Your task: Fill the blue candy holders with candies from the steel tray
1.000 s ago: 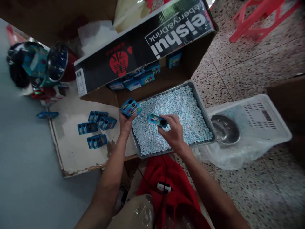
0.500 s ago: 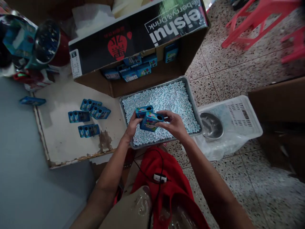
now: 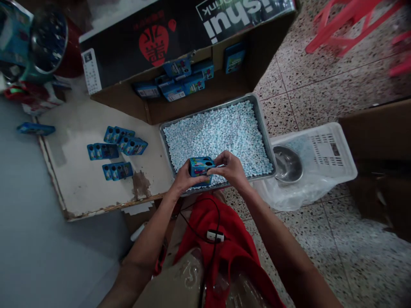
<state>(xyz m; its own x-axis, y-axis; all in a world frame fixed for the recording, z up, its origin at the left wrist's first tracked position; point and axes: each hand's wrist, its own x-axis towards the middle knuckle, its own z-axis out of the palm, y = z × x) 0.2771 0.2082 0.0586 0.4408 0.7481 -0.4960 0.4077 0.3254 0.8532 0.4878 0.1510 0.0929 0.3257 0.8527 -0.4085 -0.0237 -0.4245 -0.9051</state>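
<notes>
Two small blue candy boxes (image 3: 199,167) stand side by side in my hands, their tops with dark round holes turned up. My left hand (image 3: 184,179) wraps round them from the left, thumb across the near side. At their right end, my right hand (image 3: 229,168) has its thumb and fingertips closed on the box edge. Below both hands lies a metal tray (image 3: 260,124), filled with small pale blue and white candies (image 3: 218,128). My fingers partly cover the boxes' faces.
Several similar blue boxes (image 3: 117,145) stand in groups on the white table (image 3: 73,179). More lie inside a black carton (image 3: 115,55) behind the tray. To the right are a metal bowl (image 3: 289,164), a white plastic basket (image 3: 346,167) and red stools (image 3: 343,25).
The two boxes, held apart and staggered before, are now together side by side. Both hands have come slightly lower, nearer the tray's front edge. The view has shifted a little.
</notes>
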